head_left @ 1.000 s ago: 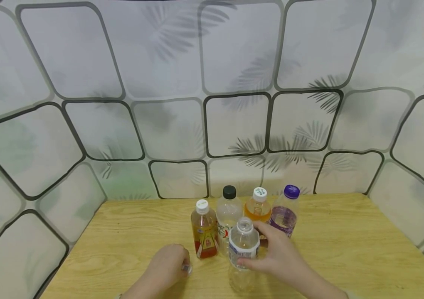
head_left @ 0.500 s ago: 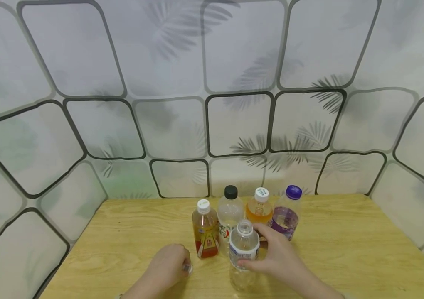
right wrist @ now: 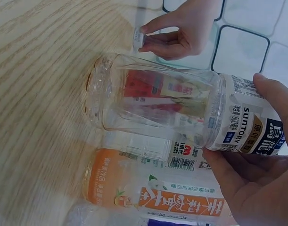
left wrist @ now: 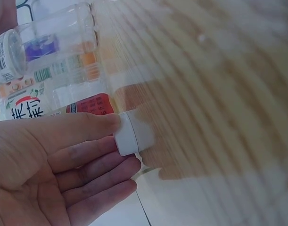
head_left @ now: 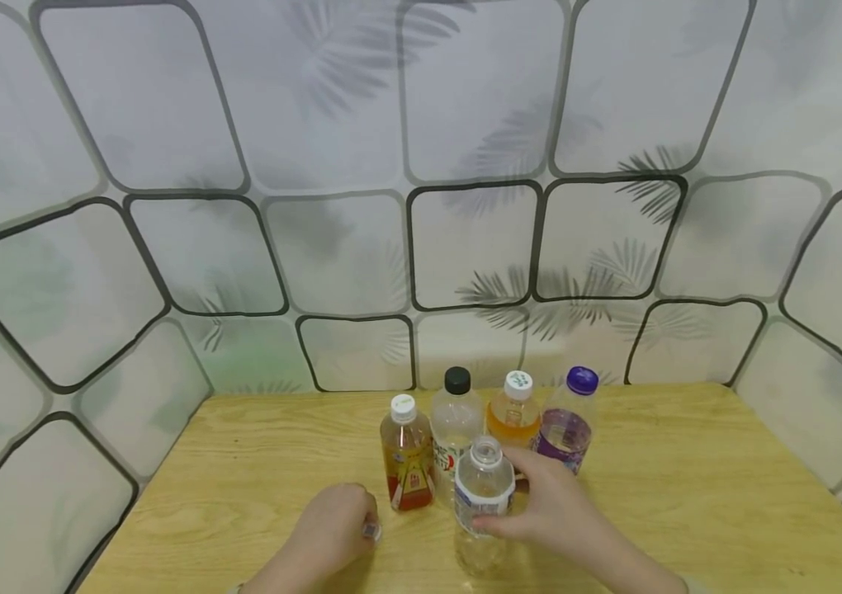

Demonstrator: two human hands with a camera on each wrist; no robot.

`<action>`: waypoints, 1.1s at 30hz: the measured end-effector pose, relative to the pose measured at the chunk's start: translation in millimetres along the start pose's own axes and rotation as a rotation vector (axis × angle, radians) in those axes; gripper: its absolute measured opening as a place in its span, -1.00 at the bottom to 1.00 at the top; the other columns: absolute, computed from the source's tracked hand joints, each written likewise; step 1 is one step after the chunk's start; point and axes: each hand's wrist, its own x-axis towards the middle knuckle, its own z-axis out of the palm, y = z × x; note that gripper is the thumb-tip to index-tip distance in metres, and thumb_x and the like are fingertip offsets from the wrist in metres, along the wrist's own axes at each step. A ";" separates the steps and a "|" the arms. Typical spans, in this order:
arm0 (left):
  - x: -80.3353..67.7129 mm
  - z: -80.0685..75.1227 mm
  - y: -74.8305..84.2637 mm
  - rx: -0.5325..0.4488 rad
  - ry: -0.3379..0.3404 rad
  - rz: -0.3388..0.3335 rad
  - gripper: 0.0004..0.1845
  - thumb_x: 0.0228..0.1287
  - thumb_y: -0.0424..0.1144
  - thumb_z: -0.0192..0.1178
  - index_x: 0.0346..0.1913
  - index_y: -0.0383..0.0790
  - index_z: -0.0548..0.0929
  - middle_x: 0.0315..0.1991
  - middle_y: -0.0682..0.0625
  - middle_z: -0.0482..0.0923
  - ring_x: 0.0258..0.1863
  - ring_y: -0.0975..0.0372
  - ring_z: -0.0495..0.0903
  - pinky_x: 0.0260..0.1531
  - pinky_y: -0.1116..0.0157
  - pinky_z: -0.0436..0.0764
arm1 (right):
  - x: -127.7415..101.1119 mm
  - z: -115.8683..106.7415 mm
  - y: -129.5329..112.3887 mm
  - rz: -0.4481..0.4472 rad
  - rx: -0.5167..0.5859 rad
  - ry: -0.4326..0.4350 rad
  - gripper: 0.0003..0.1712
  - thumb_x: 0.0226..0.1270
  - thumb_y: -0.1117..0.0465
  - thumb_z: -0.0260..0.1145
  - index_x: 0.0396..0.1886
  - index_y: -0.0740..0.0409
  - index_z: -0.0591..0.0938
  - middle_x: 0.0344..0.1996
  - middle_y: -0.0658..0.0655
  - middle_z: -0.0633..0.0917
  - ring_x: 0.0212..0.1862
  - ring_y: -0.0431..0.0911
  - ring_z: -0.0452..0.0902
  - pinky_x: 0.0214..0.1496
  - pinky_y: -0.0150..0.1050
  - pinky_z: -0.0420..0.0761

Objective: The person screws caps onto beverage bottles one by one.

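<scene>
In the head view my right hand point(head_left: 551, 503) grips an uncapped clear plastic bottle point(head_left: 484, 483) around its upper part. It stands upright on the table, and the right wrist view shows its white-and-navy label point(right wrist: 250, 125) partly under the fingers. Left of it, my left hand point(head_left: 332, 524) pinches a small white bottle cap point(left wrist: 127, 135) between thumb and fingers, low at the tabletop. Nearest that hand stands a white-capped bottle point(head_left: 409, 466) of reddish-brown drink. The bottle's open mouth point(head_left: 486, 448) faces up.
Behind the held bottle stand a black-capped clear bottle point(head_left: 456, 421), a white-capped bottle point(head_left: 513, 417) with an orange label and a purple-capped bottle point(head_left: 568, 421). They sit close together on the wood-grain table point(head_left: 265, 445). A patterned curtain-like backdrop point(head_left: 347, 256) surrounds the table's back and sides.
</scene>
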 end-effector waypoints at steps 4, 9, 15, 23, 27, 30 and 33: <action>-0.6 0.9 0.5 0.012 0.005 0.003 -0.79 -0.10 -0.45 0.58 -0.55 -0.12 0.73 -0.53 0.15 0.68 -0.55 0.31 0.57 -0.48 0.32 0.64 | -0.8 -0.5 -1.1 0.002 -0.015 -0.004 -0.19 0.01 -0.04 0.76 0.24 0.15 0.68 0.05 0.07 0.82 0.04 -0.03 0.79 0.00 -0.42 0.76; -0.9 2.2 1.1 0.039 0.010 0.007 -0.79 -0.11 -0.44 0.59 -0.54 -0.12 0.74 -0.52 0.14 0.67 -0.55 0.30 0.58 -0.47 0.32 0.65 | -1.5 -0.8 -2.1 0.013 -0.024 -0.003 -0.18 -0.02 -0.04 0.77 0.23 0.16 0.68 0.04 0.08 0.83 0.02 -0.03 0.80 -0.01 -0.43 0.75; -2.5 3.6 5.5 0.076 0.037 0.017 -0.68 -0.14 -0.47 0.46 -0.69 -0.08 0.53 -0.61 0.17 0.46 -0.64 0.34 0.30 -0.60 0.40 0.35 | -0.1 -1.4 -2.7 0.002 -0.042 -0.003 -0.19 -0.03 -0.03 0.77 0.21 0.18 0.69 0.03 0.09 0.83 0.02 -0.01 0.81 -0.01 -0.43 0.76; -5.1 5.2 9.3 0.095 0.053 0.025 -0.54 -0.14 -0.52 0.38 -0.73 -0.04 0.30 -0.64 0.17 0.33 -0.65 0.34 0.16 -0.61 0.42 0.21 | -0.2 -1.7 -5.2 0.032 -0.039 -0.016 -0.16 -0.05 -0.02 0.78 0.23 0.19 0.68 0.04 0.11 0.83 0.02 0.01 0.81 -0.02 -0.44 0.75; -3.4 4.9 9.3 0.130 0.042 0.059 -0.53 -0.08 -0.53 0.38 -0.70 -0.04 0.30 -0.61 0.14 0.34 -0.63 0.34 0.17 -0.60 0.42 0.25 | -0.6 -2.0 -5.3 0.037 -0.037 -0.014 -0.17 -0.06 -0.01 0.78 0.22 0.19 0.68 0.04 0.11 0.83 0.02 0.02 0.81 -0.02 -0.45 0.76; -1.1 3.7 9.2 0.154 0.025 0.089 -0.56 -0.03 -0.54 0.40 -0.68 -0.06 0.36 -0.59 0.13 0.37 -0.62 0.34 0.21 -0.59 0.43 0.30 | -0.7 -2.2 -5.1 0.039 -0.041 -0.013 -0.17 -0.06 -0.01 0.78 0.22 0.20 0.68 0.04 0.11 0.83 0.02 0.03 0.81 -0.01 -0.45 0.76; 0.1 1.5 9.8 0.158 0.004 0.114 -0.57 -0.02 -0.55 0.43 -0.67 -0.07 0.41 -0.60 0.13 0.38 -0.62 0.35 0.23 -0.59 0.43 0.33 | -1.5 -1.9 -5.0 0.035 -0.059 -0.012 -0.16 -0.06 -0.03 0.78 0.22 0.19 0.68 0.04 0.10 0.83 0.01 0.02 0.81 -0.01 -0.43 0.75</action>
